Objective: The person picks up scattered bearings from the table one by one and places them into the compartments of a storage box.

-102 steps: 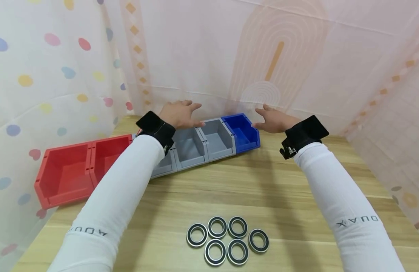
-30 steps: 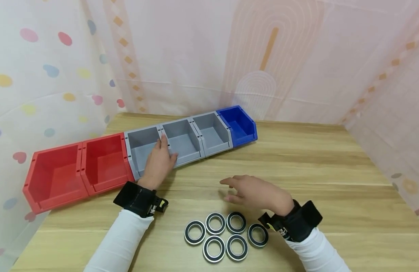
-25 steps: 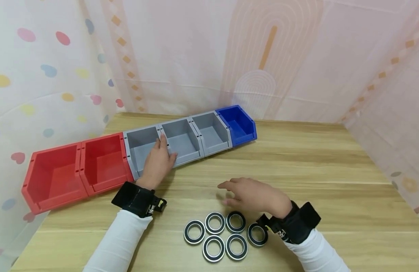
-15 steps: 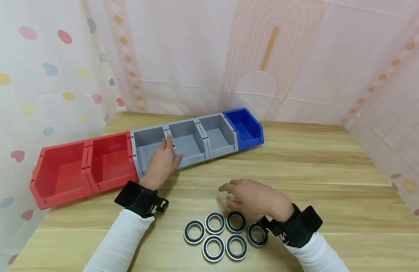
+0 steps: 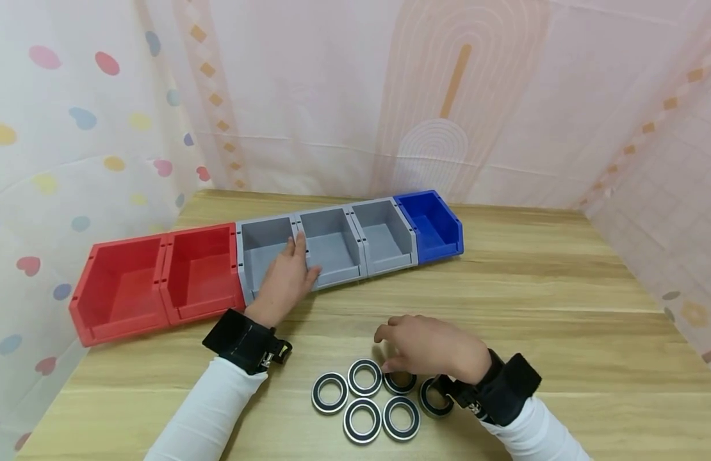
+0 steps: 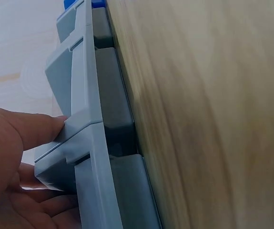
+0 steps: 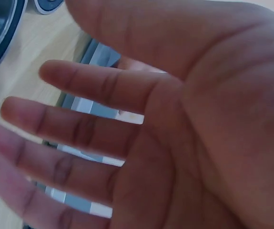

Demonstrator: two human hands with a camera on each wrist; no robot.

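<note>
A row of joined storage bins crosses the table: two red bins [image 5: 202, 275], three grey bins [image 5: 332, 246] and a blue bin [image 5: 430, 227]. My left hand [image 5: 283, 278] pinches the wall shared by the left and middle grey bins; in the left wrist view the thumb [image 6: 39, 129] lies on one side of that wall, the fingers on the other. Several ball bearings [image 5: 317, 393] lie flat near the front. My right hand [image 5: 436, 346] hovers above the right-hand ones, partly hiding two; its fingers are loosely extended in the right wrist view and hold nothing.
The wooden table [image 5: 534, 288] extends to the right of the bins. A patterned curtain [image 5: 332, 96] hangs behind it and along both sides. Black camera straps [image 5: 246, 342] sit on both wrists over white sleeves.
The whole bin row has slid to the right with my left hand on it. My right hand has come back from beside the blue bin and lowered towards the bearings, which stay in place.
</note>
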